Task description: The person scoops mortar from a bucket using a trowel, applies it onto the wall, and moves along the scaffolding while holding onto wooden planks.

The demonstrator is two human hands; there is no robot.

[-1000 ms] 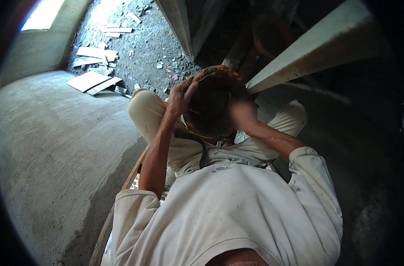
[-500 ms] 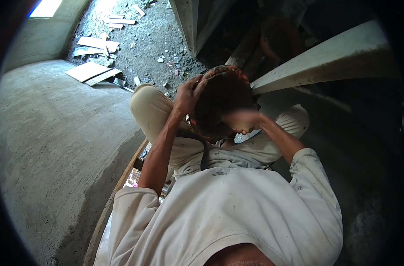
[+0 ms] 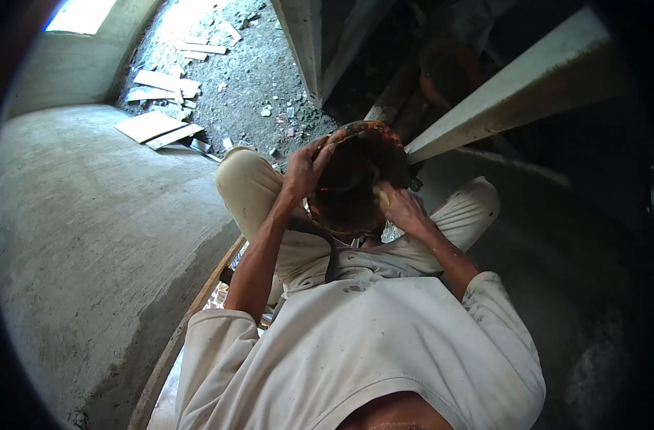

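Concrete ledge (image 3: pixel 76 236), rubble floor (image 3: pixel 248 79) beyond. My left hand (image 3: pixel 305 166) and right hand (image 3: pixel 404 209) gripped the dark round pan (image 3: pixel 356 179); since earlier, the right shifted lower on its rim.

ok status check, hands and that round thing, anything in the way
Left hand and right hand both grip the dark rust-stained bowl, held over the lap. Grey concrete beam close at right. Scrap boards lie apart.

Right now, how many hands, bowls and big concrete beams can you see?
Hands: 2, left hand and right hand
Bowl: 1, dark round bowl, a hand on each side
Beams: 2, slanted beam and upright beam
Total: 5
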